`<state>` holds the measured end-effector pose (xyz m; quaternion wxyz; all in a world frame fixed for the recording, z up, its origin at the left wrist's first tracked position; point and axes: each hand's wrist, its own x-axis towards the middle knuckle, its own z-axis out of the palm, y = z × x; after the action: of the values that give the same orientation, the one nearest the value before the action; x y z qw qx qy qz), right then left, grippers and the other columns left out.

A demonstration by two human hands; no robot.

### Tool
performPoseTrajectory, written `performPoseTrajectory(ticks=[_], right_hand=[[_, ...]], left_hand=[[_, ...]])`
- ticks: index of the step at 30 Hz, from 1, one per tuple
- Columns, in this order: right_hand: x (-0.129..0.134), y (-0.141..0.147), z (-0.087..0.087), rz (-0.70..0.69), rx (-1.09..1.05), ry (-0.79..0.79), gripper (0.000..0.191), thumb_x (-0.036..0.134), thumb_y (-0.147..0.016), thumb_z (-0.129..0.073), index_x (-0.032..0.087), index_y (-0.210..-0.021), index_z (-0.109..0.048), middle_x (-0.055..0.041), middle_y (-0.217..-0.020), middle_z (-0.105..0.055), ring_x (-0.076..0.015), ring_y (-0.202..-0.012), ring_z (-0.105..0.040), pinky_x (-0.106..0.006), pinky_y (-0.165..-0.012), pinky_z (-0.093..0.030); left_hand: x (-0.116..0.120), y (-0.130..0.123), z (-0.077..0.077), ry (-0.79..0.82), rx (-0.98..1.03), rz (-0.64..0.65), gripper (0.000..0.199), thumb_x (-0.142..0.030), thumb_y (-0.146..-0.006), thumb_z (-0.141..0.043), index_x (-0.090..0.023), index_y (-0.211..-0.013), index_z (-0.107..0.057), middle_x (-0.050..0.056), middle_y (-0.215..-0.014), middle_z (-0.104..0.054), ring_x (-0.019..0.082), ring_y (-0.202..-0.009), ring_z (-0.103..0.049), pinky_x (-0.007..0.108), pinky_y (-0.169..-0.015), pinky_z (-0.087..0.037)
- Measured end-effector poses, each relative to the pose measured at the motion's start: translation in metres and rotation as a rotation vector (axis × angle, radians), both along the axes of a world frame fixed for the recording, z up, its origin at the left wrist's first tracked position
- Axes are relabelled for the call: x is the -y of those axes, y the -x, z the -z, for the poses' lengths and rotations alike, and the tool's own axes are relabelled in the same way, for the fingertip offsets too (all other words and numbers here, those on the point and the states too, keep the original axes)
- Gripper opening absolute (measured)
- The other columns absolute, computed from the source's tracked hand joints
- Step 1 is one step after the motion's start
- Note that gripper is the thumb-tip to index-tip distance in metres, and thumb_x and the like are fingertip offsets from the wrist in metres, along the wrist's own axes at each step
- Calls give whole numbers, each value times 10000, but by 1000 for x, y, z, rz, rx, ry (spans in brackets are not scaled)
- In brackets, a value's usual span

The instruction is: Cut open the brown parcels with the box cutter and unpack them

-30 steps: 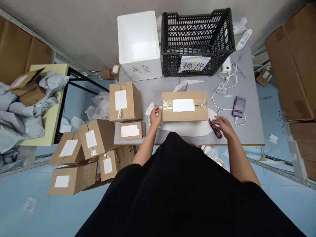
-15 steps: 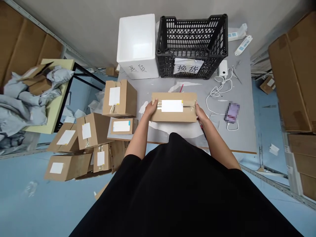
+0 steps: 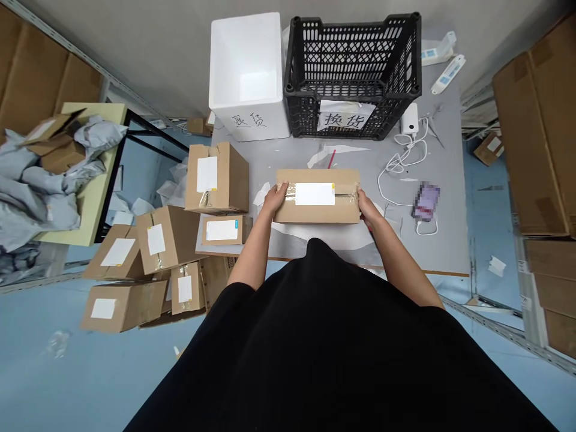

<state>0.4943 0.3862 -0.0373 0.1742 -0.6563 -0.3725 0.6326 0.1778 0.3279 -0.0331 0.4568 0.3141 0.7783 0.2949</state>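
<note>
A long cardboard box (image 3: 288, 213) with a white label and clear tape across its top is held between my two hands over the grey table. My left hand (image 3: 275, 197) grips its left end, thumb on top near the tape. At the opposite end, my right hand (image 3: 367, 205) is closed on the box, with its fingers partly hidden behind the end. A thin dark and red item, too hidden to name, shows by my right hand. Pale torn paper (image 3: 324, 237) lies on the table in front of the box.
A white foam box (image 3: 265, 123) and a black plastic crate (image 3: 355, 96) stand at the table's back. Left are a taller carton (image 3: 240, 180) and a small box (image 3: 221, 230). A phone (image 3: 425, 201) and white cable lie right. Several labelled cartons (image 3: 130, 303) are stacked on the floor.
The camera view has shifted slightly. Both hands keep their hold on the cardboard box, which stays in nearly the same place.
</note>
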Motion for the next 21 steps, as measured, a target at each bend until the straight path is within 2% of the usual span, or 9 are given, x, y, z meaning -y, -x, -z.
performPoseTrajectory(ticks=[8, 14, 18, 21], right_hand=[[-2, -3, 5, 45, -76, 40, 625, 786, -879, -357, 298, -1135, -651, -41, -928, -725, -206, -782, -654, -308, -621, -514], [-4, -11, 2, 111, -210, -14, 623, 792, -856, -420, 310, -1208, -599, -38, -932, -717, -186, -736, -656, -296, -606, -505], [1, -20, -1, 206, -283, -85, 578, 758, -873, -427, 320, -1219, -577, -40, -1004, -725, -193, -792, -674, -319, -667, -526], [12, -25, 0, 267, -315, -106, 602, 775, -858, -435, 307, -1204, -585, -41, -1014, -727, -201, -819, -683, -321, -673, -526]], left_hand=[[1, -2, 0, -31, -3, -29, 646, -716, -880, -500, -204, -1237, -665, 127, -1269, -687, 326, -1164, -640, 429, -999, -474], [17, -2, -5, -200, 68, 33, 600, -695, -892, -507, -185, -1160, -672, 120, -1247, -689, 299, -1172, -626, 410, -1025, -467], [36, -6, -10, -356, 160, 59, 554, -609, -906, -545, -209, -1284, -608, 92, -1340, -644, 266, -1270, -566, 383, -1087, -427], [52, -7, -11, -420, 295, 135, 627, -574, -864, -615, -231, -1384, -546, 82, -1409, -601, 251, -1335, -518, 369, -1119, -401]])
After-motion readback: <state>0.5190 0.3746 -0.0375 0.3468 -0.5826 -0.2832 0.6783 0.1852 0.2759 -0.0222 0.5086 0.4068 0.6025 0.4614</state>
